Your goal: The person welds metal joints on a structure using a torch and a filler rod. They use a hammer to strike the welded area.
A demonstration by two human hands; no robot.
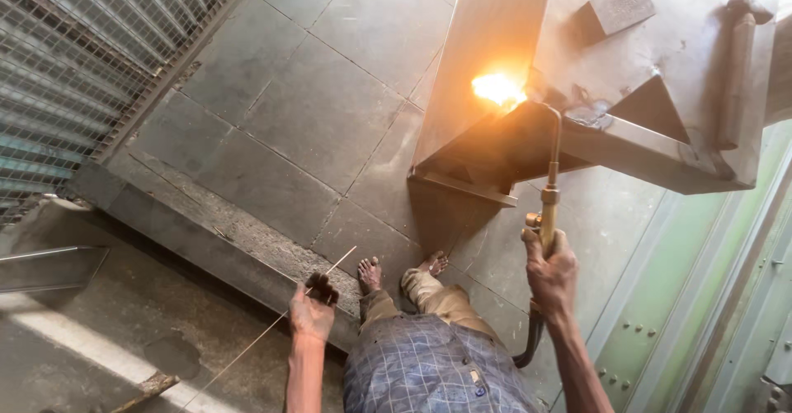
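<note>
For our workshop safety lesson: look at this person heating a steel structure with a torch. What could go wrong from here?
1. The flame burns above the person's bare feet; sparks or hot drips could likely burn them.
2. The right hand grips the torch ungloved, so heat may reach it.
3. The left hand holds a thin rod loosely; it might slip.

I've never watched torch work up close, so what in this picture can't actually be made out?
- Torch tip: head view, lost in the flame's glare.
- Hose: its end hidden behind the right hand and arm.
- Thin rod in the left hand: far end fades out near the bottom edge.
- Steel structure: cut off by the top edge.
</note>
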